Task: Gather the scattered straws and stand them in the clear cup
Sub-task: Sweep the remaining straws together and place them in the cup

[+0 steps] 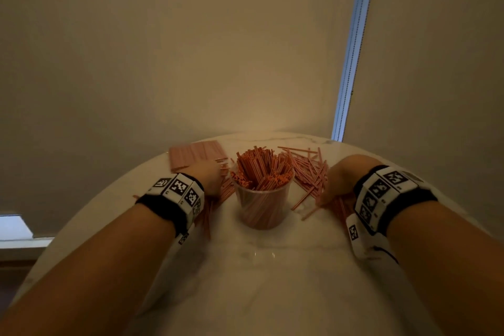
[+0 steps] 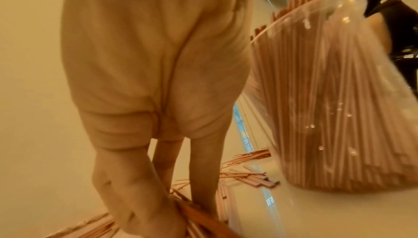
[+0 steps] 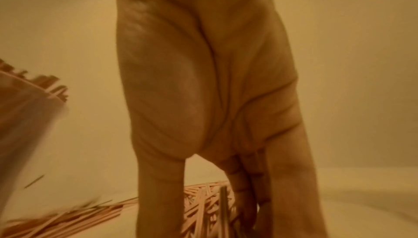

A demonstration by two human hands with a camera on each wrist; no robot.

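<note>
Both hands' fingers pinch loose straws beside the straw-filled clear cup; no legible writing.

Pale marbled tabletop. On it we see a clear cup packed with upright straws, loose straws scattered on either side of the cup, and a flat pink packet at far left
</note>
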